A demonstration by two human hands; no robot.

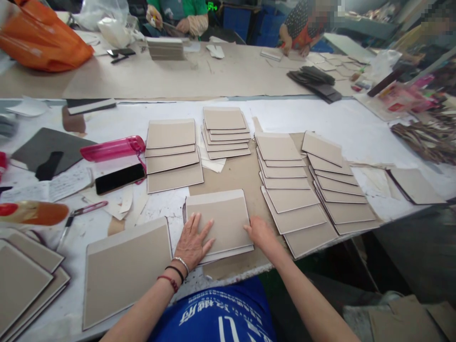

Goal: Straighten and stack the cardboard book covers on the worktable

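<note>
In front of me lies a small stack of beige panels with dark edges and a paler strip along the far side. My left hand rests flat on the stack's left part, fingers spread. At the right edge, my right hand has its fingers curled in and pinches the panel's border; its fingertips are partly hidden. To the left lies a larger beige panel. Fanned rows of similar panels spread on the right and far right, with more behind the stack and at back left.
Left of the rows are a black phone, a pink case, an orange-brown bottle and a pen. More panels overlap at lower left. Across the far table, two people work near an orange bag.
</note>
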